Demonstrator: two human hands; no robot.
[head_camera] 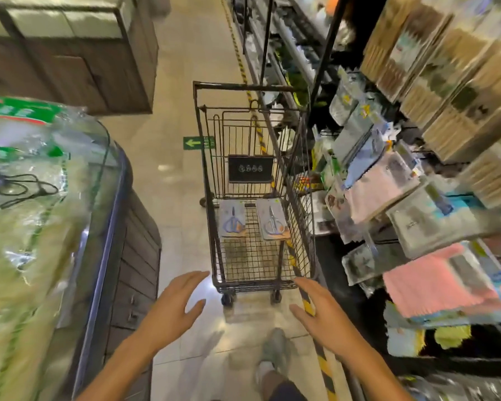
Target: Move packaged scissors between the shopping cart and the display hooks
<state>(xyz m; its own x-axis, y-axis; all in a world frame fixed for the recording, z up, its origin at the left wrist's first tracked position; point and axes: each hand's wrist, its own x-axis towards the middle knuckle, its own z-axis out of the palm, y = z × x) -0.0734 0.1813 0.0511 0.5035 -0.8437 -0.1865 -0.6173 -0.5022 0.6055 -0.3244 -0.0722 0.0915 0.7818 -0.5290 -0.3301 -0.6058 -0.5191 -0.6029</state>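
Note:
A dark wire shopping cart (214, 250) stands in the aisle ahead of me. Two packaged scissors lie flat on its floor: the left pack (232, 219) holds blue-handled scissors, the right pack (272, 219) holds grey ones. My left hand (172, 311) and my right hand (323, 316) hover with spread, straight fingers just short of the cart's near end, touching nothing. Display hooks with hanging packages (359, 131) fill the rack to the cart's right.
A glass-fronted counter with bagged goods (41, 198) bulges in on the left. Hanging cloths and packs (434, 279) crowd the right. A yellow-black floor stripe (324, 369) runs along the rack base. My foot (275, 351) is on the tiled floor behind the cart.

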